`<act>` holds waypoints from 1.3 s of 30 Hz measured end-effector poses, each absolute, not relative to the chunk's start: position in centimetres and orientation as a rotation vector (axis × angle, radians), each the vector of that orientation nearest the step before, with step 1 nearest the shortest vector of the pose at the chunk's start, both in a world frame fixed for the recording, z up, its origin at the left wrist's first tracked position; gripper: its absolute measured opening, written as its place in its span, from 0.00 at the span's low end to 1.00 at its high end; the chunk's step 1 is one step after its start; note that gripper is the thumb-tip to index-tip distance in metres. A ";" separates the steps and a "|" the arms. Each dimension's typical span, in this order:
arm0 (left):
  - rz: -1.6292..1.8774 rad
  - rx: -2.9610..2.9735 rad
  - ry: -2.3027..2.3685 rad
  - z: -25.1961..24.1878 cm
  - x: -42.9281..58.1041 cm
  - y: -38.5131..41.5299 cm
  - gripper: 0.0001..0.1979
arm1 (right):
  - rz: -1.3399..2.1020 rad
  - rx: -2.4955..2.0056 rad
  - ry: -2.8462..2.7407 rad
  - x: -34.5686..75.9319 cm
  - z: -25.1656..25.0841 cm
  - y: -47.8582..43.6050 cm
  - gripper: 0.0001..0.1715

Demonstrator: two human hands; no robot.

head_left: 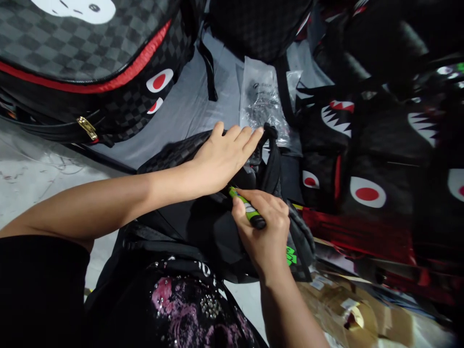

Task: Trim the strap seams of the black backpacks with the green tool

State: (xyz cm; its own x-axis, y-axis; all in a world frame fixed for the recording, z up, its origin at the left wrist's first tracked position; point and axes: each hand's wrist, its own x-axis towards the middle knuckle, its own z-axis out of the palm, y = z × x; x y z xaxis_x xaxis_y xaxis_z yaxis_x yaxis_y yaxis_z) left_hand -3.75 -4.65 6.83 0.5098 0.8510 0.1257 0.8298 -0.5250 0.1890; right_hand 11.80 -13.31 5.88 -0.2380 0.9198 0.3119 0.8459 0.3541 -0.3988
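Note:
A black checkered backpack (213,222) lies in front of me, close against my lap. My left hand (226,152) rests flat on its upper part, palm down and fingers spread, holding nothing. Just below and to the right, my right hand (263,220) is closed around a small green tool with a black end (250,210). The tool's green tip meets the dark fabric near the heel of my left hand; what it touches there is hard to make out. A black strap (272,166) stands up beside my left fingertips.
A large checkered backpack (119,77) with red trim and a gold buckle is at upper left. Clear plastic packets (261,99) lie on a grey surface (221,72) beyond my hands. Several shark-face bags (366,169) pile up on the right, above a cardboard box (384,319).

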 end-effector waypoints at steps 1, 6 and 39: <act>0.317 2.635 1.471 6.7 -3.8 -4.6 0.41 | 0.192 -1.534 -2.110 11.6 5.7 -13.3 0.07; 0.302 2.644 1.470 6.6 -3.8 -4.5 0.42 | 0.135 -1.600 -2.049 11.3 5.4 -13.5 0.08; 0.119 2.589 1.454 7.4 -4.0 -4.1 0.47 | 0.174 -1.558 -1.943 10.3 5.0 -12.8 0.07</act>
